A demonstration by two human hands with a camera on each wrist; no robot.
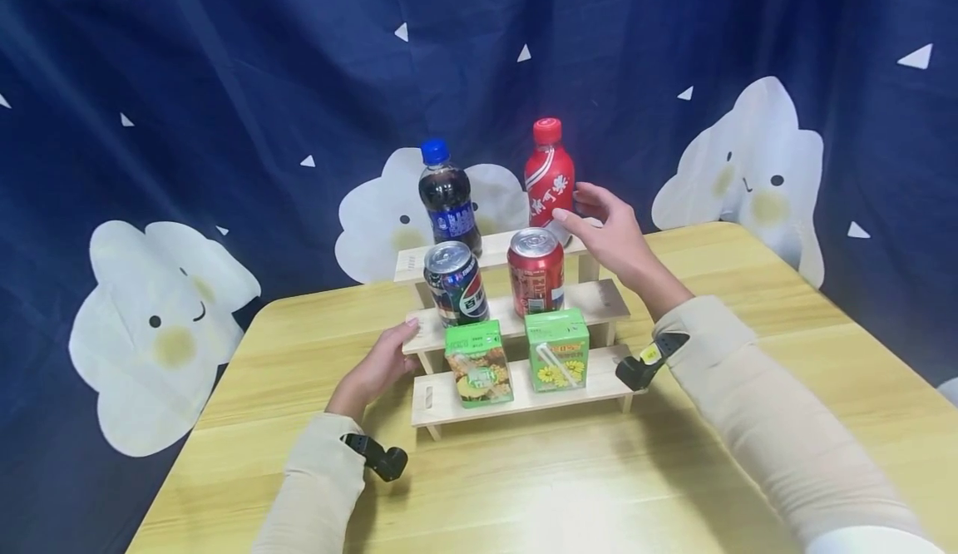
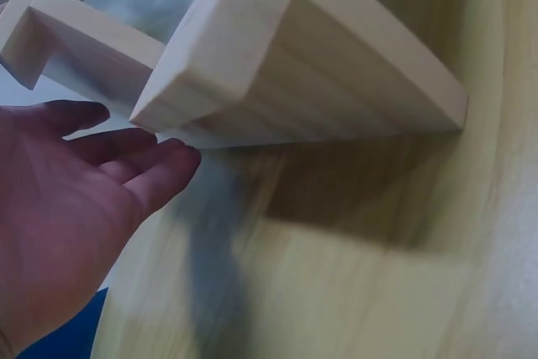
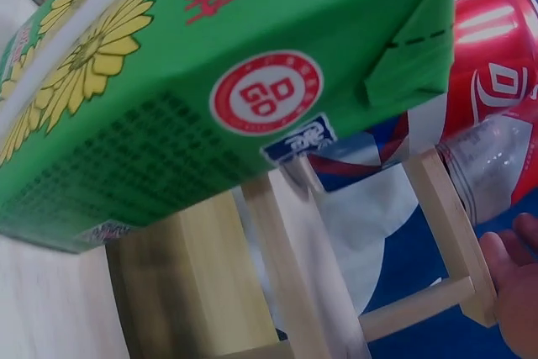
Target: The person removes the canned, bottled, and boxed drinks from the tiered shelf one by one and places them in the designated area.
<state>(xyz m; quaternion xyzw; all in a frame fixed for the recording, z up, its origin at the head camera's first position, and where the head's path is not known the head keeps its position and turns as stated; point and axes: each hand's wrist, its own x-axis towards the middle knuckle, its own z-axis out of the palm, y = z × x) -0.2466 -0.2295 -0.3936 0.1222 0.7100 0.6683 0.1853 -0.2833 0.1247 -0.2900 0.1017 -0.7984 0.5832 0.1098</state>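
My right hand is beside a red cola bottle, which stands upright on the top tier at the back right. Its thumb overlaps the bottle's lower part; the other fingers reach along the right side. My left hand is at the left end of the wooden three-tier stand, its fingertips by the middle tier. In the left wrist view, the palm shows and the extended fingers come right up to the wood. Only part of the right fingers shows in the right wrist view, near the bottle base.
A dark cola bottle with a blue cap shares the top tier. On the middle tier stand a Pepsi can and a red can. Two green drink cartons, left and right, occupy the lowest. The wooden table meets a blue curtain.
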